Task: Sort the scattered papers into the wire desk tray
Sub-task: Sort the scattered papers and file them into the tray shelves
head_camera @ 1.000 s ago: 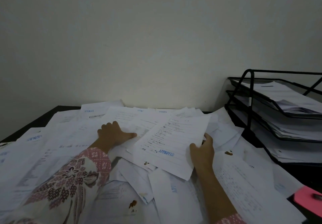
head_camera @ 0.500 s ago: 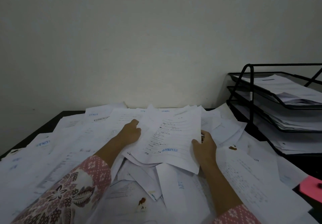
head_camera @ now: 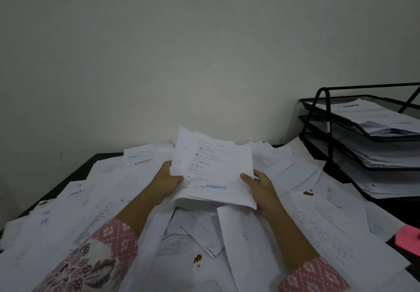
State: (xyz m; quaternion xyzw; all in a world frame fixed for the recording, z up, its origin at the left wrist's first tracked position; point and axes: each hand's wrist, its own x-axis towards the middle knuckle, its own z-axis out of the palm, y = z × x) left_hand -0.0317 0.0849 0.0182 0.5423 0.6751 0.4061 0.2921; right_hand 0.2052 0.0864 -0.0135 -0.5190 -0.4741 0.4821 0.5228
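While only the head view is given, everything needed for the step can be read from it. A small stack of sheets (head_camera: pixel 212 173), its top page stamped APPROVED in blue, is held lifted and tilted above the scattered papers (head_camera: pixel 95 203) that cover the dark desk (head_camera: pixel 75 173). The left hand (head_camera: pixel 167 181) is closed on the stack's left edge, thumb on top; the right hand (head_camera: pixel 261 184) is clenched on the lower right edge in the same way. Patterned pink sleeves (head_camera: pixel 95 257) are seen on both forearms.

The wire desk tray (head_camera: pixel 322 114) stands at the right against the wall — three black tiers, each already loaded with paper. It is well apart from the held stack, with loose pages lying between.

The step in hand is judged to be gathering and squaring a bundle before it is filed. It is done well if the sheets are tapped even on their lower edge, so that no corner catches on the wire rim. The stamp should be read first, since the tier is presumably chosen by it. The bundle is best slid in flat and low — the gaps between tiers look tight. Brown stains (head_camera: pixel 308 192) show on several pages; whether they are wet cannot be told. A pink note (head_camera: pixel 408 238) lies at the right edge.
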